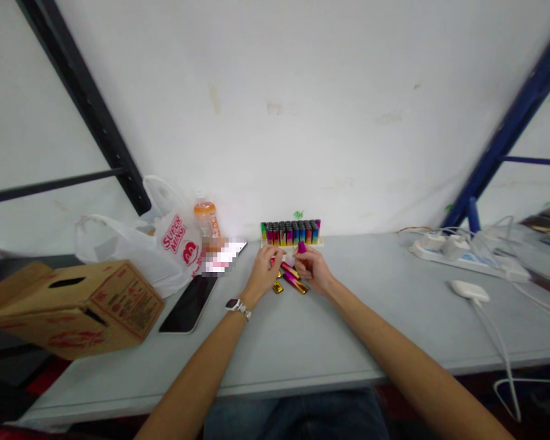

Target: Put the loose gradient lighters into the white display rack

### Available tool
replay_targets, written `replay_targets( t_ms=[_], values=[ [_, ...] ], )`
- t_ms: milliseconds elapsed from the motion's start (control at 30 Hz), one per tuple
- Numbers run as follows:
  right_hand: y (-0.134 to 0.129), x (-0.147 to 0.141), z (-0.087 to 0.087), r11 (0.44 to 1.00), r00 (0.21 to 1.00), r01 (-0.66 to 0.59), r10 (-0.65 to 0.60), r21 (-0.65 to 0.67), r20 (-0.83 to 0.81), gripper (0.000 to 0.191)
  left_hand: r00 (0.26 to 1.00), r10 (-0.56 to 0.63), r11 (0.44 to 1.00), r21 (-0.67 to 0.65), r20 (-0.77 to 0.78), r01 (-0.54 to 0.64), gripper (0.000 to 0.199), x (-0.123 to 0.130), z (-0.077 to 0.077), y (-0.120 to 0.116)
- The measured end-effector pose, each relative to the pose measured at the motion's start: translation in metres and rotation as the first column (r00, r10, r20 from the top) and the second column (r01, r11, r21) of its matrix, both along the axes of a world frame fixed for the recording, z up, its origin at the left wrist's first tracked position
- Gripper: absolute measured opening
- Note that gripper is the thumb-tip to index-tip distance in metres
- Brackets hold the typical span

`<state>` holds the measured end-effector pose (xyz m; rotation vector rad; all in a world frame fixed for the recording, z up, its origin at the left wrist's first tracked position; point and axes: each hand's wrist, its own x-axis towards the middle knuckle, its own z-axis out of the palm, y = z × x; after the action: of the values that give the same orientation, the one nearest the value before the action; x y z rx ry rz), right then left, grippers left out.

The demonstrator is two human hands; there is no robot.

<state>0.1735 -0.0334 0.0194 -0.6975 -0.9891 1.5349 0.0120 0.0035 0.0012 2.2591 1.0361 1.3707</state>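
My right hand [315, 269] is closed around a shiny tube with a purple end [301, 247] that sticks up past the fingertips. Close beside it, my left hand [264, 269] has its fingers curled together; what they grip, if anything, is too small to make out. Several loose metallic tubes [294, 282], pink, purple and gold, lie on the table just below and between both hands. Behind the hands, many similar coloured tubes with dark tops [293, 234] stand upright in tight rows in a pale tray [321, 244], partly hidden by my fingers.
On the left are a cardboard box [114, 305], a white plastic bag [165, 244], an orange drink bottle [206, 217], a dark tablet [190, 304] and a bright-screened phone [231, 253]. A power strip [472, 260] and a white charger [470, 291] with cables lie right. The wall rises behind the table.
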Motion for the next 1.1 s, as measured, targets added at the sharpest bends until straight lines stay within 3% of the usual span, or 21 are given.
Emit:
replay_targets(
  t_ms=[100, 200, 333, 533, 700, 900, 1100],
  values=[
    [0.0, 0.0, 0.002, 0.99, 0.997, -0.076, 0.073, -0.116, -0.027, 0.04, 1.0, -0.025, 1.0, -0.001, -0.018, 0.025, 0.026, 0.001, 0.003, -0.002],
    [0.001, -0.005, -0.001, 0.982, 0.999, 0.045, -0.04, -0.186, 0.035, 0.05, 0.998, -0.045, 0.999, -0.021, -0.037, 0.044, 0.029, 0.003, 0.004, -0.004],
    [0.002, -0.011, -0.004, 0.966, 0.98, 0.198, -0.189, -0.168, 0.066, 0.048, 0.997, -0.059, 0.998, -0.033, -0.046, 0.058, 0.031, 0.003, 0.002, -0.003],
    [0.001, -0.012, -0.004, 0.971, 0.991, 0.129, -0.119, -0.202, 0.058, 0.052, 0.998, -0.044, 0.999, -0.035, -0.054, 0.042, 0.031, 0.001, 0.001, -0.002],
    [0.002, -0.013, -0.005, 0.956, 0.967, 0.246, -0.232, -0.162, 0.103, 0.047, 0.998, -0.059, 0.998, -0.026, -0.035, 0.058, 0.03, 0.002, 0.004, -0.005],
    [0.004, -0.016, -0.012, 0.988, 0.99, 0.094, -0.079, -0.12, 0.119, 0.052, 0.988, -0.109, 0.989, -0.083, 0.112, 0.119, 0.024, 0.01, 0.008, -0.013],
    [0.001, -0.028, -0.023, 0.964, 0.925, 0.238, -0.263, 0.122, 0.276, 0.051, 0.943, -0.121, 0.963, -0.193, 0.309, 0.187, 0.029, 0.011, 0.009, -0.011]
  ],
)
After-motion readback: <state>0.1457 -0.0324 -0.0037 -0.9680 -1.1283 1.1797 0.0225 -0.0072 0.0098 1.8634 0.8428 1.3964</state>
